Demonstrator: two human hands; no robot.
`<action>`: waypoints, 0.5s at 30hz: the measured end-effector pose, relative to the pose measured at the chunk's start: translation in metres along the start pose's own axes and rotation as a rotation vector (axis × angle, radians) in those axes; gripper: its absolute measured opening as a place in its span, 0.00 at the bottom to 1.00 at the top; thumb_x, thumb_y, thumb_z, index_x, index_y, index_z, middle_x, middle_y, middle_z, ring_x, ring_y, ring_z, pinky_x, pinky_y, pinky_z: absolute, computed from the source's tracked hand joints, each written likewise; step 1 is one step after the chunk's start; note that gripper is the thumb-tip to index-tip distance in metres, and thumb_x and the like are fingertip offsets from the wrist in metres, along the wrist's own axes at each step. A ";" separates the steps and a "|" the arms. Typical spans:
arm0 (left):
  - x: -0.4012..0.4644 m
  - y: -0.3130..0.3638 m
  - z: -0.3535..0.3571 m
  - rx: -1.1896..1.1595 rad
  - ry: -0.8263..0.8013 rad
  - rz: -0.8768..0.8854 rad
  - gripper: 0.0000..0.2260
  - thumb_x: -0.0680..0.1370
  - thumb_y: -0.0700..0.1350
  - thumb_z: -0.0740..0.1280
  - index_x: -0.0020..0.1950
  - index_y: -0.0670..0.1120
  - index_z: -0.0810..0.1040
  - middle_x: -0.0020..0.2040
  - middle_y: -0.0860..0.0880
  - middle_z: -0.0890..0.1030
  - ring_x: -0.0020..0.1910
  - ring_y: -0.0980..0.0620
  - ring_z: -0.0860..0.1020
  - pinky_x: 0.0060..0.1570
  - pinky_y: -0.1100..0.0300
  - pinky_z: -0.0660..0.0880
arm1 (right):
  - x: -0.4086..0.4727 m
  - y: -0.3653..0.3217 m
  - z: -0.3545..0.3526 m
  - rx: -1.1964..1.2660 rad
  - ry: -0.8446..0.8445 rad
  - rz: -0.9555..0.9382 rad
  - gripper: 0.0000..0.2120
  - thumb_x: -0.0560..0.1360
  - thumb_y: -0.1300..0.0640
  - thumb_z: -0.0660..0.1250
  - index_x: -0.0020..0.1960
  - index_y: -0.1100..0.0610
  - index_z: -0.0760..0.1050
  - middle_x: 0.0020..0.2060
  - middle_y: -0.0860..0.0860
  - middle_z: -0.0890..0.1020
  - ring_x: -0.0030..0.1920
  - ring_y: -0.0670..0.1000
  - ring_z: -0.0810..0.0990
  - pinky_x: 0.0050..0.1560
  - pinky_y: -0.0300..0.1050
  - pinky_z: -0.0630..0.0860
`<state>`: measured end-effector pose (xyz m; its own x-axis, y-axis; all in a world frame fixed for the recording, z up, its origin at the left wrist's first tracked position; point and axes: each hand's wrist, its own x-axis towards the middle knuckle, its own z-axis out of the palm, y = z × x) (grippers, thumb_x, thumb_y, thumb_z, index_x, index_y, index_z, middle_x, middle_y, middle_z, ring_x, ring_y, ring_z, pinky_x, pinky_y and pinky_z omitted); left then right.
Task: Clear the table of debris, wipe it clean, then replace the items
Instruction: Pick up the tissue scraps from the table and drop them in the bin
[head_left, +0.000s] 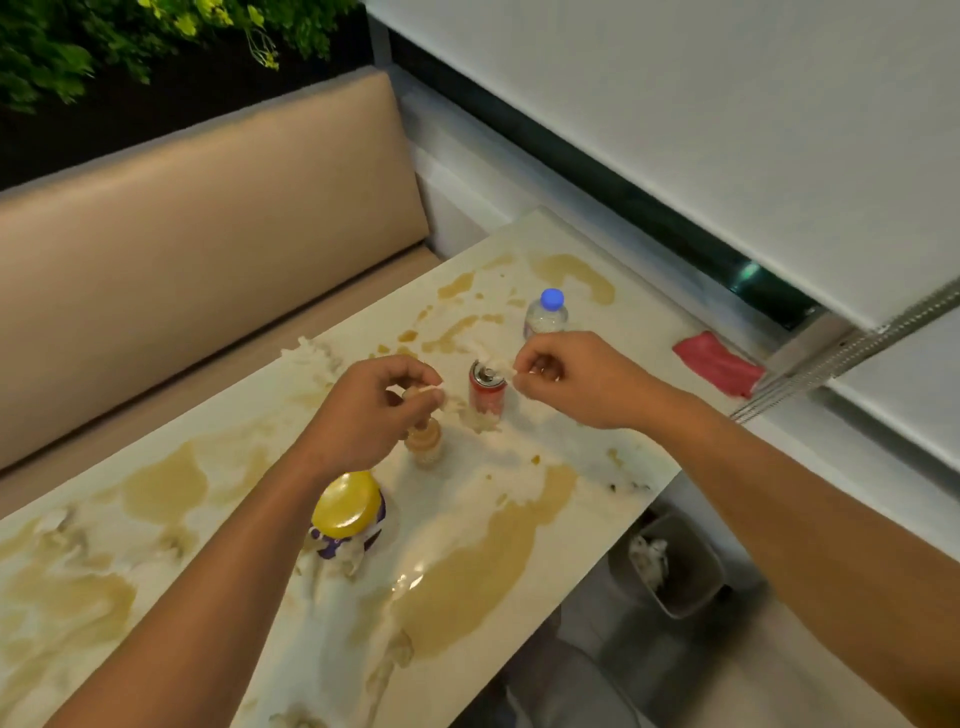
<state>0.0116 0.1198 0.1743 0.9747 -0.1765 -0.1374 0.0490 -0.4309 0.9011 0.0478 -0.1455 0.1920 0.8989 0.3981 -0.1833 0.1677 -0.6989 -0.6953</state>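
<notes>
Cream table (597, 447) blotched tan; beside the red can (487, 391): blue-capped bottle (546, 314), yellow-lidded purple jar (347, 514), red cloth (719, 364).

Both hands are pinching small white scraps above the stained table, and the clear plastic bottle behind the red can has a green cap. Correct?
Not quite. The head view shows a blue cap on the clear plastic bottle, not green. The rest holds: the left hand and right hand each pinch small white scraps above the stained pale table, and the bottle stands behind the red drinks can.
</notes>
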 end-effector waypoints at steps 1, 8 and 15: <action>-0.002 0.003 0.011 -0.010 -0.026 -0.002 0.02 0.78 0.43 0.73 0.50 0.46 0.83 0.45 0.43 0.82 0.34 0.47 0.82 0.33 0.56 0.77 | -0.015 0.009 -0.001 0.035 0.011 0.018 0.02 0.78 0.51 0.71 0.46 0.48 0.80 0.38 0.41 0.81 0.38 0.43 0.78 0.41 0.34 0.73; -0.008 0.015 0.102 -0.063 -0.193 -0.038 0.02 0.79 0.42 0.73 0.51 0.47 0.83 0.42 0.44 0.82 0.35 0.48 0.82 0.32 0.58 0.76 | -0.108 0.099 0.003 0.238 0.087 0.224 0.01 0.77 0.53 0.74 0.48 0.48 0.83 0.39 0.46 0.84 0.38 0.42 0.79 0.43 0.37 0.78; 0.003 0.018 0.211 -0.057 -0.317 -0.123 0.03 0.79 0.41 0.73 0.50 0.49 0.83 0.42 0.45 0.80 0.34 0.48 0.82 0.32 0.60 0.75 | -0.194 0.206 0.016 0.324 0.166 0.471 0.05 0.77 0.49 0.73 0.50 0.41 0.80 0.42 0.44 0.83 0.42 0.44 0.82 0.50 0.48 0.82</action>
<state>-0.0305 -0.0748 0.1030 0.8447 -0.3963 -0.3598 0.1833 -0.4174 0.8900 -0.0982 -0.3574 0.0732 0.9019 -0.0274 -0.4311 -0.3736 -0.5505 -0.7466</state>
